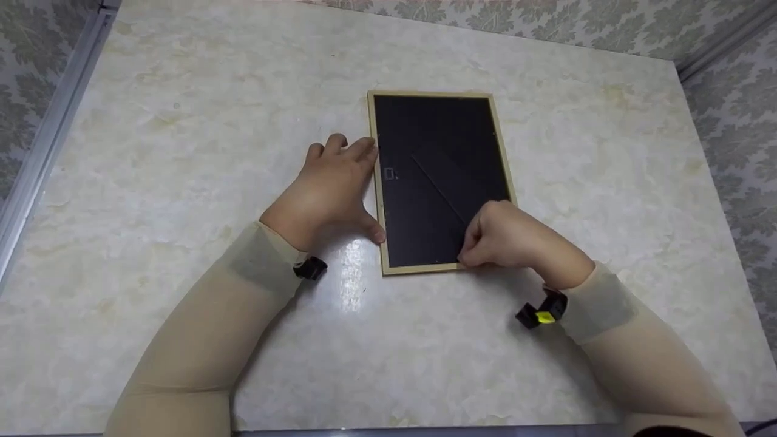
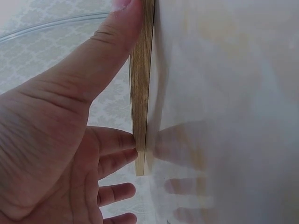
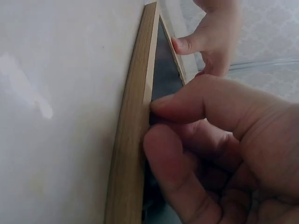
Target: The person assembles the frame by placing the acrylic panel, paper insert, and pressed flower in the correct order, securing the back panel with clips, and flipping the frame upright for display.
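A picture frame (image 1: 431, 96) with a light wooden border lies back up on the table, its black backing (image 1: 419, 230) showing. A flat black stand leg (image 1: 452, 173) sits slantwise on the backing. My left hand (image 1: 334, 188) is spread along the frame's left side, thumb and fingertips touching the wood edge. In the left wrist view its thumb (image 2: 107, 51) presses the side of the border. My right hand (image 1: 504, 237) has its fingers curled at the near edge, right of middle. In the right wrist view two fingertips (image 3: 163, 144) meet the border's inner edge; what lies between them is hidden.
A pale marbled table (image 1: 243, 91) carries the frame. Patterned wallpaper (image 1: 485, 15) rises behind it, and a metal rail (image 1: 54, 133) runs along the left. Small black cameras (image 1: 311, 268) are strapped at both wrists. A small metal hanger (image 1: 390, 173) is on the backing's left side.
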Available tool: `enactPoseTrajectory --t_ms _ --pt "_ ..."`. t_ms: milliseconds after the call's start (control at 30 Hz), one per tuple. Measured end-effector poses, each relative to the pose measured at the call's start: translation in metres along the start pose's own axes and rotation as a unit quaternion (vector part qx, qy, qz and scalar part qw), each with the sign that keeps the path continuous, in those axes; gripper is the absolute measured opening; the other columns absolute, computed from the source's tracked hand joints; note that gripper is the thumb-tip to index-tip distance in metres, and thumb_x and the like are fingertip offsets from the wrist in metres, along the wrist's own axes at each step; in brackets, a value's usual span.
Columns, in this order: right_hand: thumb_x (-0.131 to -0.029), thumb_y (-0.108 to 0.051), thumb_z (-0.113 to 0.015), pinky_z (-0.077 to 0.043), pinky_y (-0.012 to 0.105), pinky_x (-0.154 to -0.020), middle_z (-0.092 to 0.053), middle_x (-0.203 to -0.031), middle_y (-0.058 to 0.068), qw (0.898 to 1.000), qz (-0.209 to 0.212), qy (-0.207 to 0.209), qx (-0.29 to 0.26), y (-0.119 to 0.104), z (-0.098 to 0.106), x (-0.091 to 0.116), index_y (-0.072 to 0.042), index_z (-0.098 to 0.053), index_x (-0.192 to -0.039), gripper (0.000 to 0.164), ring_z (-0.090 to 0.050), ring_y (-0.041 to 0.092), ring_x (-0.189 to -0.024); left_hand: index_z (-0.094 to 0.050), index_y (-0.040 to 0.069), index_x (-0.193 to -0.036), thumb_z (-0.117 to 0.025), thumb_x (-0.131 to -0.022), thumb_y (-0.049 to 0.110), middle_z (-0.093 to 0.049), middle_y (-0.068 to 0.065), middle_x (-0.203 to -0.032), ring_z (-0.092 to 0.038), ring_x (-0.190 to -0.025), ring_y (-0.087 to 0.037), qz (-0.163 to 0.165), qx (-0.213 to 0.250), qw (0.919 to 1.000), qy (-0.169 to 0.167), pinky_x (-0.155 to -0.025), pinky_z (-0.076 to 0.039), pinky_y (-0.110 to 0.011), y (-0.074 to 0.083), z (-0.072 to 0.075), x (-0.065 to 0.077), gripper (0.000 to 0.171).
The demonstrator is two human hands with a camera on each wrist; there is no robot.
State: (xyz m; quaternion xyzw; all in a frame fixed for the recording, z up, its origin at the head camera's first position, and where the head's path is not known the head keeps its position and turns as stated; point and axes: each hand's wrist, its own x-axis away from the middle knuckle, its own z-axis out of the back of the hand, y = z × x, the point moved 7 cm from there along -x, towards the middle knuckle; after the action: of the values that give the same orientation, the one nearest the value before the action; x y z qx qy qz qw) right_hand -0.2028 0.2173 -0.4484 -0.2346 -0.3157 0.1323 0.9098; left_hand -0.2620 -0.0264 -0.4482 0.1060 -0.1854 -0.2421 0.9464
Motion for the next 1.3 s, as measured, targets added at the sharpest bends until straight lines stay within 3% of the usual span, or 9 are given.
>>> enactPoseTrajectory --t_ms 133,233,367,467,633,800,1033,1167,1300 --pt "-0.09 -0.016 -0.089 -0.053 0.026 -0.062 -0.085 -0.082 -0.002 1.0 0.016 0.004 -0.01 -0.001 0.003 0.006 -0.018 -0.092 -0.083 0.008 -0.065 0.011 -0.066 -0.021 0.004 -0.18 -0.102 -0.062 0.077 -0.019 -0.01 -0.191 -0.022 -0.168 -0.042 0.002 0.012 0.9999 0.002 -0.131 -0.029 -0.061 -0.001 0.001 0.001 0.161" --pt "-0.095 -0.017 -0.089 -0.058 0.024 -0.064 -0.087 -0.088 0.002 0.998 0.018 0.017 -0.059 0.004 0.01 0.01 -0.016 -0.093 -0.091 0.005 -0.071 0.011 -0.07 -0.02 0.004 -0.181 -0.102 -0.062 0.076 -0.018 -0.009 -0.191 -0.022 -0.168 -0.041 0.001 0.017 0.9999 0.003 -0.131 -0.028 -0.06 -0.001 0.0 0.001 0.162" --pt "-0.1 -0.02 -0.087 -0.061 0.023 -0.07 -0.086 -0.096 0.005 0.988 0.019 0.099 -0.116 0.016 0.034 0.014 -0.012 -0.091 -0.105 0.011 -0.074 0.011 -0.077 -0.017 0.005 -0.181 -0.102 -0.064 0.075 -0.015 -0.007 -0.192 -0.02 -0.17 -0.039 0.002 0.027 0.9996 0.001 -0.133 -0.026 -0.058 0.0 -0.001 0.002 0.161" --pt "-0.101 -0.022 -0.086 -0.059 0.019 -0.078 -0.084 -0.112 0.007 0.977 0.015 0.173 -0.124 0.027 0.052 0.015 -0.011 -0.088 -0.12 0.022 -0.071 0.009 -0.091 -0.015 0.006 -0.182 -0.102 -0.065 0.074 -0.013 -0.006 -0.192 -0.019 -0.171 -0.039 0.002 0.034 0.9994 -0.003 -0.135 -0.025 -0.058 -0.001 -0.003 0.003 0.16" --pt "-0.101 -0.021 -0.085 -0.053 0.016 -0.089 -0.072 -0.142 0.013 0.966 0.001 0.216 -0.143 0.042 0.061 0.007 -0.007 -0.079 -0.139 0.041 -0.066 0.02 -0.115 -0.015 0.007 -0.182 -0.102 -0.066 0.074 -0.013 -0.006 -0.192 -0.019 -0.17 -0.039 0.001 0.036 0.9993 -0.007 -0.137 -0.024 -0.059 -0.003 -0.002 0.003 0.159" --pt "-0.1 -0.021 -0.085 -0.052 0.027 -0.095 -0.063 -0.151 0.016 0.967 -0.008 0.218 -0.13 0.044 0.057 0.002 -0.003 -0.072 -0.148 0.052 -0.063 0.031 -0.123 -0.012 0.008 -0.182 -0.1 -0.07 0.073 -0.01 -0.007 -0.193 -0.018 -0.171 -0.039 -0.006 0.04 0.999 -0.017 -0.138 -0.022 -0.061 -0.003 -0.001 0.002 0.157" --pt "-0.093 -0.039 -0.094 -0.052 0.06 -0.12 -0.052 -0.162 0.023 0.988 -0.061 0.141 -0.032 0.032 0.035 0.01 0.002 -0.047 -0.169 0.097 -0.058 0.041 -0.137 -0.017 0.007 -0.182 -0.097 -0.077 0.071 -0.019 -0.011 -0.189 -0.018 -0.169 -0.042 -0.008 0.05 0.9984 -0.024 -0.138 -0.022 -0.06 -0.005 -0.001 0.001 0.147" --pt "-0.09 -0.038 -0.097 -0.045 0.064 -0.13 -0.046 -0.169 0.028 0.989 -0.086 0.118 0.016 0.025 0.028 0.014 0.005 -0.04 -0.172 0.108 -0.051 0.049 -0.152 -0.025 0.005 -0.18 -0.091 -0.086 0.069 -0.028 -0.016 -0.184 -0.023 -0.165 -0.045 0.001 0.071 0.9974 -0.014 -0.137 -0.023 -0.06 -0.005 0.001 -0.001 0.131" --pt "-0.089 -0.034 -0.097 -0.042 0.065 -0.133 -0.046 -0.169 0.032 0.988 -0.096 0.107 0.049 0.024 0.025 0.015 0.009 -0.042 -0.169 0.106 -0.047 0.053 -0.157 -0.032 0.0 -0.176 -0.085 -0.092 0.069 -0.029 -0.019 -0.181 -0.023 -0.164 -0.045 0.017 0.083 0.9964 0.005 -0.137 -0.023 -0.06 -0.007 0.001 -0.004 0.121"
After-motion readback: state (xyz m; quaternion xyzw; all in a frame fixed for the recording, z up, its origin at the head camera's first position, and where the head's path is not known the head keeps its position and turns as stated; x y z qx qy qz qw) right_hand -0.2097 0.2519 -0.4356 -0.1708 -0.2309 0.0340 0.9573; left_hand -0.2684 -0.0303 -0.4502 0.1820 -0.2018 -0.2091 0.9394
